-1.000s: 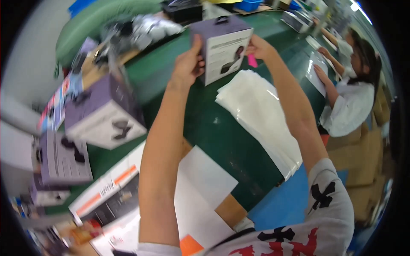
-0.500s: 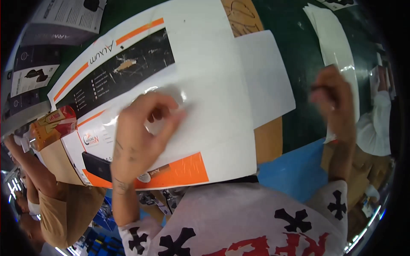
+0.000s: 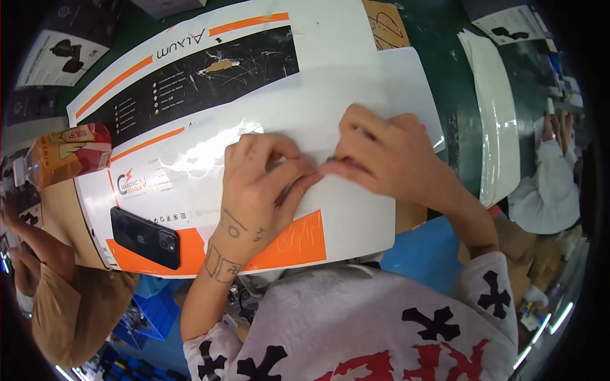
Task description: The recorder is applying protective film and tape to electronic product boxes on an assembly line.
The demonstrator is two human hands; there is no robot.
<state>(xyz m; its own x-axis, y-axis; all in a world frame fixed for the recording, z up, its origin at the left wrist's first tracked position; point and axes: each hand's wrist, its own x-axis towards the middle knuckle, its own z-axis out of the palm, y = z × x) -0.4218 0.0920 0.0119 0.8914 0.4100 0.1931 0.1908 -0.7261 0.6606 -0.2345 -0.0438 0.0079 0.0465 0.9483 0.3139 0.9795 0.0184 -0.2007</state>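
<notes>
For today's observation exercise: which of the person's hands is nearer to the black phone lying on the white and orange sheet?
Left. The left hand rests on the sheet just right of the black phone. The right hand lies beyond it, farther right, fingertips meeting the left's.

Both hands meet on a glossy white printed sheet (image 3: 305, 120) lying on the green bench (image 3: 457, 127): the left hand (image 3: 260, 184) and right hand (image 3: 387, 155) touch fingertips, pinching something too small to make out. A black phone (image 3: 145, 237) rests on the sheet's orange corner, left of the hands.
</notes>
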